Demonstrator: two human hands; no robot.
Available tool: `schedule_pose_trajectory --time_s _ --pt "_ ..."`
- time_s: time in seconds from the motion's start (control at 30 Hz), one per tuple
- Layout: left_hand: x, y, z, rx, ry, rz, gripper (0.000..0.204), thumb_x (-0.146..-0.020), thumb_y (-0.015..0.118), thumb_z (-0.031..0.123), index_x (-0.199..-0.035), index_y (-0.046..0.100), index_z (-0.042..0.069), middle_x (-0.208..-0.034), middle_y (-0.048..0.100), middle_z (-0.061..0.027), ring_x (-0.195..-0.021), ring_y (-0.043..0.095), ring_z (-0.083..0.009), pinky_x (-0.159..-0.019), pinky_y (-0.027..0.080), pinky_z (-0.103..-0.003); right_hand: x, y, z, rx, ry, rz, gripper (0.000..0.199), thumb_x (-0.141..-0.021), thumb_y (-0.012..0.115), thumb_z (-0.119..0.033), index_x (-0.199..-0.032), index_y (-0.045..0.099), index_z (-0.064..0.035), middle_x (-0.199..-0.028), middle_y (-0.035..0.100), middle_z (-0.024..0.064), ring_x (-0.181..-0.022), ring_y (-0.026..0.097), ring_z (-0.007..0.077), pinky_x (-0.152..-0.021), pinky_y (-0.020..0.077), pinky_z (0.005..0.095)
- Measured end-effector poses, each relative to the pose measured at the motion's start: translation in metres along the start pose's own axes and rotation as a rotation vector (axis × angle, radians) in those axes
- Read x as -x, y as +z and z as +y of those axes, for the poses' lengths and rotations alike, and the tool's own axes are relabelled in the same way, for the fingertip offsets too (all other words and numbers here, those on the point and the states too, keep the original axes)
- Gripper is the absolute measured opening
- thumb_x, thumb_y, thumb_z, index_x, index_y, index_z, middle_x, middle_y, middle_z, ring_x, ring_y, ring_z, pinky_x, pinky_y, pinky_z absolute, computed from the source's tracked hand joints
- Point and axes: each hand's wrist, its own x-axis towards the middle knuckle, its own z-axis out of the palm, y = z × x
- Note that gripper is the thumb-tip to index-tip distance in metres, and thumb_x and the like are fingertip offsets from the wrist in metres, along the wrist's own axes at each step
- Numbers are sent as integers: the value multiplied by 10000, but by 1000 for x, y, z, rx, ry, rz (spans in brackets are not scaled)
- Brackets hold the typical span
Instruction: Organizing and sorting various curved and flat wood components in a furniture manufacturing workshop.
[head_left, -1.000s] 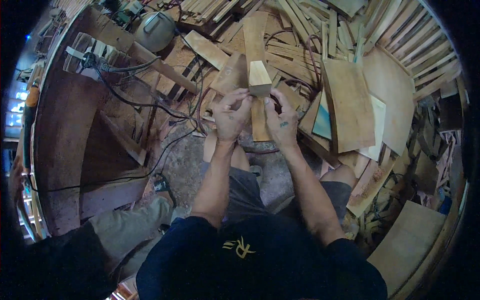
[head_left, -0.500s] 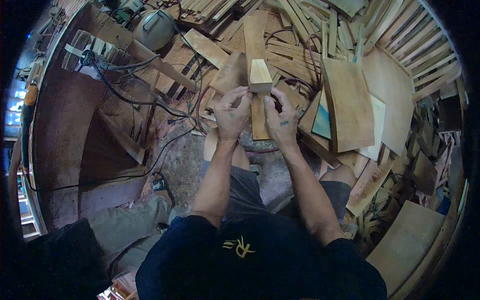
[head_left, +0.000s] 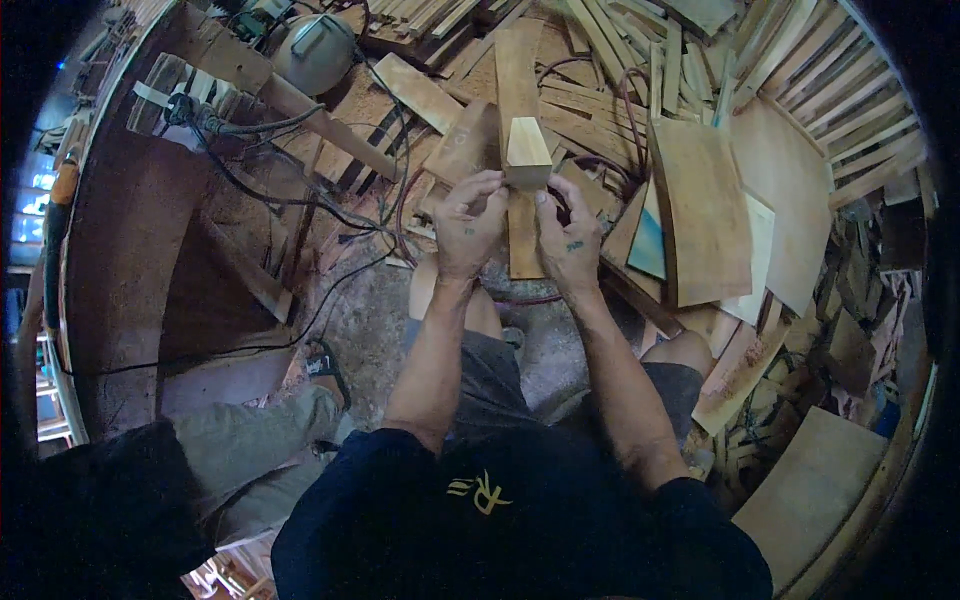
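Both hands were up front on a wood block (head_left: 529, 158), a pale chunk with its lighter face on top and a duller end facing the person. The left hand (head_left: 468, 225) had the near left corner pinched between thumb and fingers, and the right hand (head_left: 569, 230) had the near right corner the same way, so the two sat just apart with the block between their tips. Couldn't really see how the fingers went underneath.

The block was over a long plank (head_left: 517, 75) that ran away from the person; can't tell if the two touched. Just left of it lay a darker board (head_left: 466, 143), and off to the right a big wide panel (head_left: 706, 215) leaned over a blue-green sheet (head_left: 649, 242). A reddish hose (head_left: 632, 105) snaked through the scraps past the block.

Over on the left, black cables (head_left: 275, 208) hung in loops, with a round tank (head_left: 316, 52) near the top. Somebody else's leg (head_left: 255, 450) stuck in at lower left, sandal (head_left: 326, 372) on the foot.
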Motion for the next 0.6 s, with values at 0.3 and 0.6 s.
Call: schedule_pose_trajectory --time_s 0.3,0.6 --pt "-1 2 -3 80 -36 21 123 -843 692 -21 -964 706 -38 -1072 716 -154 -1007 682 -221 -905 528 -316 -1 0 3 -14 -12 -15 283 -960 594 -143 -1197 611 9 -1102 689 167 -993 680 228 -832 540 339" --pt "-1 2 -9 30 -35 22 112 -845 694 -12 -953 712 -33 -1066 718 -151 -1001 683 -215 -897 527 -312 0 1 2 -27 10 -10 303 -970 584 -146 -1232 589 5 -1125 667 162 -948 673 195 -717 587 309"
